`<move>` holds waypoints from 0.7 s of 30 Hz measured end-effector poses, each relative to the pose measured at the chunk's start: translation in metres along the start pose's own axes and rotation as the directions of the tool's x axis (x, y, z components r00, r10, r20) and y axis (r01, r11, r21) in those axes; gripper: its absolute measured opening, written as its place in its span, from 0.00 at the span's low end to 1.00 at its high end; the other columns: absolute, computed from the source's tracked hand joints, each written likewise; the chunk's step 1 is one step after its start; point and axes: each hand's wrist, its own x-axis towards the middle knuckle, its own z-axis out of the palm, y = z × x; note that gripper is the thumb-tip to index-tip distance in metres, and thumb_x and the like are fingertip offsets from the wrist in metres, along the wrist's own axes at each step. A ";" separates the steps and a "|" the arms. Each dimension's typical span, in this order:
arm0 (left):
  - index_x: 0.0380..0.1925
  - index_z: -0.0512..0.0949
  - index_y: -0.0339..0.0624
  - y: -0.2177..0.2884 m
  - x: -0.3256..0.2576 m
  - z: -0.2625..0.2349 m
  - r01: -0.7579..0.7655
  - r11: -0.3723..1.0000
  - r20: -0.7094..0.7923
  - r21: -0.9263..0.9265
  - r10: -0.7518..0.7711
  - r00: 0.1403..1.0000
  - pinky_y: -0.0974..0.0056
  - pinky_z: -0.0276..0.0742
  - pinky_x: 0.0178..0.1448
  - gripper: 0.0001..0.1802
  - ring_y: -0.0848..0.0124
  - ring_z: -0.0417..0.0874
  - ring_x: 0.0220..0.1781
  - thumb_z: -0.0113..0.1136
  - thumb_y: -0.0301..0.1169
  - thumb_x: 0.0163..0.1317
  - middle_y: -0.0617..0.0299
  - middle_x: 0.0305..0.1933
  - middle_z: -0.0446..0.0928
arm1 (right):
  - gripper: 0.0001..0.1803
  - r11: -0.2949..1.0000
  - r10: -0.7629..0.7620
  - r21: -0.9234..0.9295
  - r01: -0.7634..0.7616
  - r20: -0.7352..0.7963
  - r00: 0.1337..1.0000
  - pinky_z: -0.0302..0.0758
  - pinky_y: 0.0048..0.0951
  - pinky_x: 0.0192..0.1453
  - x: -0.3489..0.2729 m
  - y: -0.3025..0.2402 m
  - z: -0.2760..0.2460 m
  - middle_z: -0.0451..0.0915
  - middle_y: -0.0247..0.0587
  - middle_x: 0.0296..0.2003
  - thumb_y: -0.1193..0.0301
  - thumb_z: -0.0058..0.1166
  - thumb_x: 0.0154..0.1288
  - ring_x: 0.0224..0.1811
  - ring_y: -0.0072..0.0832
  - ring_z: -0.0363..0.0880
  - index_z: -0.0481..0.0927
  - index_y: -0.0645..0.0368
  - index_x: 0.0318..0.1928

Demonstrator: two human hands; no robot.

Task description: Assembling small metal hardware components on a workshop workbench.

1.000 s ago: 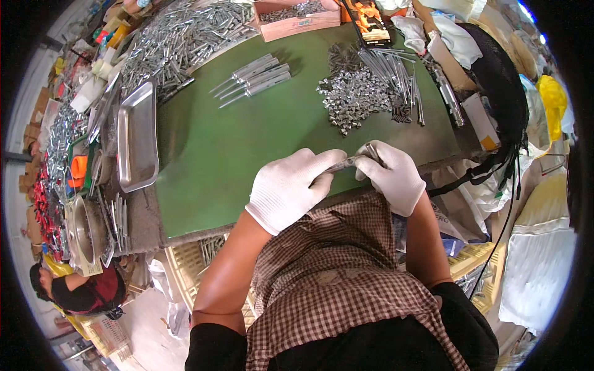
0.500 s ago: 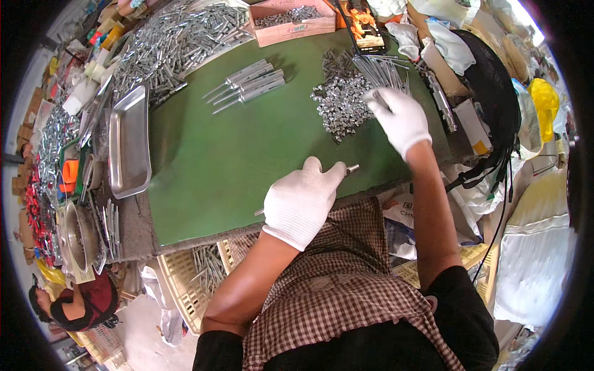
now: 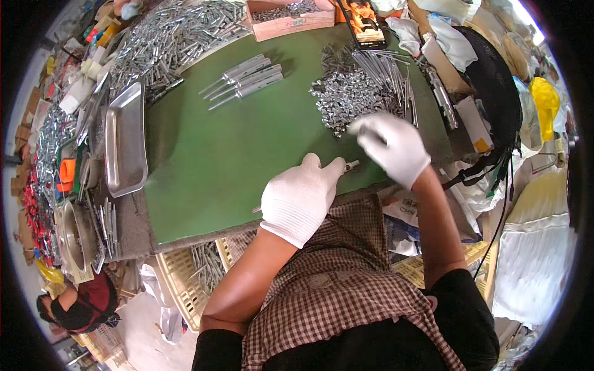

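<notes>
My left hand (image 3: 297, 201), in a white knit glove, is closed around a slim metal rod (image 3: 351, 166) above the near part of the green table mat (image 3: 216, 167). One end of the rod sticks out past the thumb and forefinger; the other shows below the palm. My right hand (image 3: 396, 150), also gloved, hovers to the right of that end. Its fingers are curled in a pinch, and I cannot make out what is between them. Just beyond lies a heap of small shiny metal pieces (image 3: 340, 99), with thin metal rods (image 3: 385, 71) beside it.
Several silver-handled pointed tools (image 3: 257, 80) lie at the mat's far middle. A steel tray (image 3: 125, 142) stands at left, below a big pile of metal parts (image 3: 176, 37). A pink box (image 3: 291, 26) and a phone (image 3: 365, 28) are at the back. Another person (image 3: 83, 303) is at lower left.
My right hand has come back toward me from the heap of small pieces, closer to the rod's end. My left hand keeps its hold, almost unmoved.
</notes>
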 end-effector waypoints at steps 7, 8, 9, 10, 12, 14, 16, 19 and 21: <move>0.46 0.80 0.55 0.004 -0.001 0.000 -0.003 1.000 -0.025 -0.013 0.003 1.000 0.56 0.76 0.26 0.12 0.59 0.79 0.22 0.59 0.35 0.61 0.58 0.29 0.73 | 0.07 0.994 0.106 -0.024 -0.105 0.013 0.994 0.77 0.37 0.39 -0.034 -0.026 0.009 0.80 0.40 0.33 0.71 0.62 0.56 0.36 0.42 0.81 0.81 0.53 0.37; 0.46 0.80 0.55 0.004 -0.001 0.001 -0.004 1.000 -0.026 -0.012 0.004 1.000 0.56 0.76 0.26 0.12 0.59 0.79 0.22 0.59 0.35 0.61 0.58 0.29 0.73 | 0.06 0.996 0.067 -0.068 -0.065 0.028 0.997 0.77 0.38 0.38 -0.034 -0.027 0.007 0.80 0.40 0.33 0.71 0.61 0.57 0.36 0.42 0.81 0.81 0.53 0.36; 0.46 0.80 0.55 0.005 -0.001 0.002 0.000 1.000 -0.022 -0.004 0.000 1.000 0.56 0.76 0.26 0.12 0.59 0.79 0.21 0.59 0.35 0.62 0.58 0.29 0.73 | 0.06 0.994 0.029 -0.111 -0.023 0.047 0.998 0.78 0.38 0.38 -0.034 -0.028 0.006 0.80 0.39 0.33 0.70 0.61 0.57 0.35 0.41 0.81 0.81 0.52 0.36; 0.46 0.80 0.55 0.005 -0.002 0.002 0.005 1.000 -0.017 0.004 -0.005 1.000 0.57 0.76 0.26 0.12 0.59 0.79 0.21 0.59 0.35 0.62 0.58 0.29 0.73 | 0.06 0.994 0.028 -0.110 -0.023 0.048 0.998 0.78 0.38 0.38 -0.035 -0.029 0.006 0.80 0.39 0.33 0.70 0.61 0.57 0.35 0.41 0.81 0.81 0.52 0.36; 0.46 0.80 0.55 0.005 -0.003 0.003 0.002 1.000 -0.031 0.010 -0.002 1.000 0.57 0.76 0.26 0.12 0.59 0.79 0.21 0.59 0.35 0.62 0.58 0.29 0.73 | 0.06 0.961 0.004 -0.275 0.019 0.082 0.997 0.78 0.39 0.37 -0.035 -0.033 0.006 0.80 0.38 0.33 0.68 0.60 0.57 0.34 0.41 0.81 0.80 0.51 0.35; 0.46 0.80 0.55 0.005 -0.003 0.003 0.001 1.000 -0.044 0.016 0.000 0.999 0.57 0.76 0.26 0.12 0.59 0.79 0.21 0.59 0.35 0.62 0.58 0.29 0.73 | 0.06 0.967 0.011 -0.256 0.012 0.088 0.996 0.78 0.39 0.38 -0.034 -0.034 0.004 0.81 0.39 0.33 0.67 0.60 0.58 0.34 0.41 0.81 0.81 0.51 0.35; 0.46 0.80 0.56 0.003 -0.004 0.003 0.003 1.000 -0.028 -0.013 -0.003 1.000 0.57 0.76 0.25 0.12 0.59 0.79 0.21 0.59 0.35 0.62 0.58 0.28 0.73 | 0.06 0.972 0.017 -0.233 0.006 0.095 0.995 0.78 0.39 0.38 -0.031 -0.029 0.002 0.81 0.39 0.33 0.65 0.60 0.59 0.35 0.41 0.82 0.81 0.51 0.35; 0.45 0.80 0.58 0.004 -0.001 0.002 0.017 1.000 -0.010 0.010 -0.017 1.000 0.57 0.76 0.26 0.11 0.59 0.79 0.21 0.59 0.35 0.62 0.58 0.28 0.73 | 0.09 0.969 0.200 -0.100 -0.224 -0.210 0.957 0.77 0.30 0.39 -0.013 -0.006 0.002 0.83 0.42 0.31 0.68 0.63 0.60 0.33 0.32 0.83 0.83 0.61 0.33; 0.45 0.80 0.59 0.007 0.000 0.000 0.018 1.000 -0.012 0.011 -0.018 1.000 0.57 0.77 0.26 0.11 0.59 0.79 0.22 0.58 0.35 0.62 0.58 0.28 0.73 | 0.13 0.901 0.413 -0.060 -0.430 -0.191 0.891 0.77 0.34 0.43 0.004 0.004 -0.003 0.83 0.44 0.34 0.63 0.62 0.62 0.37 0.38 0.82 0.82 0.60 0.36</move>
